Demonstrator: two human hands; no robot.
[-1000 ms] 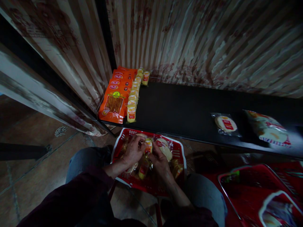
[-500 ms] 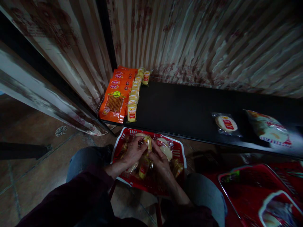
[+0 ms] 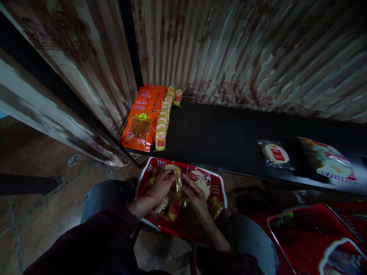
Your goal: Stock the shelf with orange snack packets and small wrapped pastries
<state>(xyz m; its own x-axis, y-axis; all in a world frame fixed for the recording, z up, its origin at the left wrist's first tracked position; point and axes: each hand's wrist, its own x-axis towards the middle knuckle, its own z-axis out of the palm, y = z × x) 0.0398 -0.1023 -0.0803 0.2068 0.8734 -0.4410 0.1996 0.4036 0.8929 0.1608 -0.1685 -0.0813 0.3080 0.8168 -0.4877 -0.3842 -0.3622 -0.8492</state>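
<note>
A slim yellow snack pack (image 3: 178, 180) in clear wrapping stands lengthwise between my two hands, over a red basket (image 3: 219, 183) with a white rim. My left hand (image 3: 161, 188) grips its left side with curled fingers. On the other side, the fingertips of my right hand (image 3: 197, 196) press in at its edge. Beneath them in the basket lie another yellow pack (image 3: 174, 210) with a red label and a round flat bread (image 3: 203, 187) in clear film. More wrapped packs are partly hidden under my hands.
Orange snack bags (image 3: 139, 128) overlap at the left end of a black shelf (image 3: 212, 130), beside a row of yellow packs (image 3: 163, 118). Further right are a wrapped round bread (image 3: 275, 153) and a larger bag (image 3: 328, 158). Another red basket (image 3: 304, 236) stands lower right.
The yellow pack in my hands has turned so its side shows more than its front. My right fingers have straightened a little. The whole view has shifted slightly.
</note>
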